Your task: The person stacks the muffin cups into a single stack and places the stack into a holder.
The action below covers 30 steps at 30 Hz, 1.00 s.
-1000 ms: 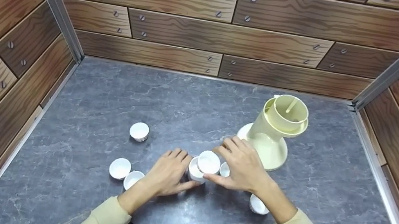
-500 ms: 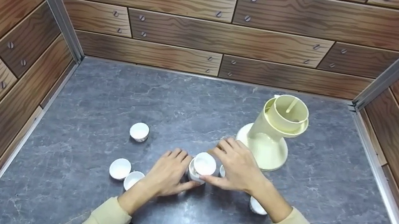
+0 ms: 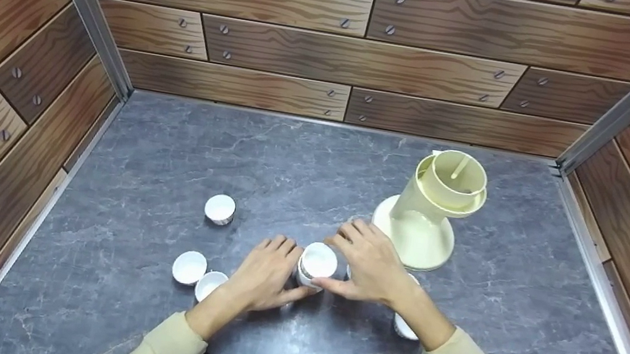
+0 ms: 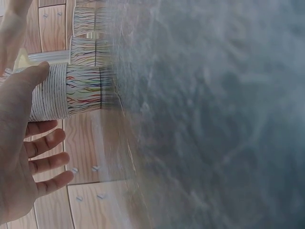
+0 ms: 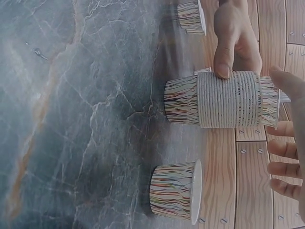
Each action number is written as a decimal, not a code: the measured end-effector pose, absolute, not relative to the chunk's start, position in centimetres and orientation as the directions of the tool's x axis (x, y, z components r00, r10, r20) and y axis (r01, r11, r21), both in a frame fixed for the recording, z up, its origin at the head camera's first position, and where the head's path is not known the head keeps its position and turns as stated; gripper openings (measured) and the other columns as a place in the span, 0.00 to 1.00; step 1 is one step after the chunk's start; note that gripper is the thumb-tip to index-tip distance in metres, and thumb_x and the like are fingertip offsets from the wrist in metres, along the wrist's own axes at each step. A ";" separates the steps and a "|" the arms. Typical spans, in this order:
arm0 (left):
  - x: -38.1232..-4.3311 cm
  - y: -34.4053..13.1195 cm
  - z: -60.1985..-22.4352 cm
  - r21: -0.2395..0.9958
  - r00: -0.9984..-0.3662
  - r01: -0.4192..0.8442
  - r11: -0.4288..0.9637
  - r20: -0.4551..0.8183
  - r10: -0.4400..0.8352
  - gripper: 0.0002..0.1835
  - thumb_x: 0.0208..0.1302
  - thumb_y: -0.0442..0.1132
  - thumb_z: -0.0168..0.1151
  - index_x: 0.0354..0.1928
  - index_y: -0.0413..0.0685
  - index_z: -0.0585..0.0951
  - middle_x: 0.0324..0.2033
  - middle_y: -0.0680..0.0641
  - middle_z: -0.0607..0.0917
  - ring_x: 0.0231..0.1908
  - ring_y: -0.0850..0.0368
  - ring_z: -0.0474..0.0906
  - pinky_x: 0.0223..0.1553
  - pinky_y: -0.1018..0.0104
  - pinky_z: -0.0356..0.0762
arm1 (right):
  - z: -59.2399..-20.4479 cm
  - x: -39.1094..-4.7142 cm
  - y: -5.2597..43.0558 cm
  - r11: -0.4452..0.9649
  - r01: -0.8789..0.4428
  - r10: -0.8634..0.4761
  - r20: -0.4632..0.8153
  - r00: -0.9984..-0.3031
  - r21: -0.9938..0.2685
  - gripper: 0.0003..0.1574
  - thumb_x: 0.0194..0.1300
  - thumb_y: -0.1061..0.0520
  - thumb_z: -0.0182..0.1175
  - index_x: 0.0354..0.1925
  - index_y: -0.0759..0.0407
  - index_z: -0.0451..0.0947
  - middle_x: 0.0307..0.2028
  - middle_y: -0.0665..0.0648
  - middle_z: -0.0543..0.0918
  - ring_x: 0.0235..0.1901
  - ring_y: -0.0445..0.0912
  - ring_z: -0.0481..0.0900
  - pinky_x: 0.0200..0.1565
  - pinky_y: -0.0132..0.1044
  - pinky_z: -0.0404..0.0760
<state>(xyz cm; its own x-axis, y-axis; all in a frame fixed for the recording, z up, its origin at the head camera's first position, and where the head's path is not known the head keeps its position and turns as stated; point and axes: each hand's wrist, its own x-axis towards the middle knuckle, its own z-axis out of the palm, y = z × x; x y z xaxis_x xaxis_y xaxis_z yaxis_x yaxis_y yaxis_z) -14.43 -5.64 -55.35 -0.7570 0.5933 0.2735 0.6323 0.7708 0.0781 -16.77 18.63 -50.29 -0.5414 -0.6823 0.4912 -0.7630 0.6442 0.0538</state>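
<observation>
Near the middle of the table stands a stack of nested paper cups [image 5: 228,100], white-rimmed with thin coloured lines on their sides. My left hand [image 3: 270,270] grips this stack from the left, thumb across the rims in the left wrist view. At its top, my right hand [image 3: 370,266] holds a single paper cup [image 3: 319,260] between thumb and fingers. That cup's lower part sits inside the stack, while its upper part sticks out in the right wrist view. The right hand's other fingers extend free of the stack.
Loose cups stand at left, one farther back [image 3: 219,209] and two nearer [image 3: 189,267]. Another cup [image 3: 406,326] is partly hidden by the right forearm. A pale yellow stand with a tilted cylinder [image 3: 427,219] is beyond the right hand. Wood-patterned walls enclose the table.
My right hand has moved slightly left and brought its cup from beside the stack's opening to over and into it. The left hand has kept still on the stack.
</observation>
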 end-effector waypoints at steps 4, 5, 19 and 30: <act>-14.4 -5.6 -55.4 0.064 -0.756 0.632 0.773 0.271 0.595 0.38 0.69 0.76 0.53 0.56 0.47 0.79 0.48 0.46 0.84 0.52 0.50 0.80 0.55 0.55 0.81 | -50.6 -16.8 18.6 0.646 -0.761 -0.687 0.482 -0.544 0.061 0.41 0.54 0.17 0.65 0.44 0.48 0.83 0.39 0.49 0.82 0.41 0.47 0.78 0.43 0.40 0.79; -14.4 -5.6 -55.4 0.060 -0.756 0.631 0.773 0.273 0.596 0.38 0.69 0.76 0.53 0.56 0.47 0.79 0.48 0.46 0.85 0.52 0.50 0.80 0.55 0.55 0.81 | -50.6 -16.8 18.6 0.645 -0.762 -0.688 0.482 -0.542 0.064 0.41 0.55 0.17 0.64 0.44 0.48 0.83 0.39 0.49 0.82 0.41 0.47 0.78 0.43 0.40 0.79; -14.4 -5.7 -55.5 0.038 -0.748 0.632 0.774 0.293 0.596 0.39 0.69 0.75 0.52 0.55 0.45 0.80 0.48 0.46 0.85 0.52 0.50 0.80 0.54 0.55 0.83 | -51.2 -16.8 18.4 0.652 -0.757 -0.687 0.452 -0.569 0.037 0.41 0.54 0.18 0.66 0.45 0.48 0.83 0.40 0.49 0.82 0.41 0.47 0.77 0.42 0.40 0.79; -14.5 -5.6 -55.4 0.052 -0.754 0.632 0.773 0.272 0.598 0.39 0.70 0.75 0.51 0.57 0.46 0.79 0.50 0.46 0.85 0.53 0.49 0.80 0.56 0.54 0.82 | -51.4 -16.8 18.3 0.660 -0.750 -0.692 0.427 -0.583 0.044 0.41 0.54 0.18 0.66 0.47 0.48 0.84 0.41 0.50 0.82 0.43 0.48 0.79 0.44 0.41 0.80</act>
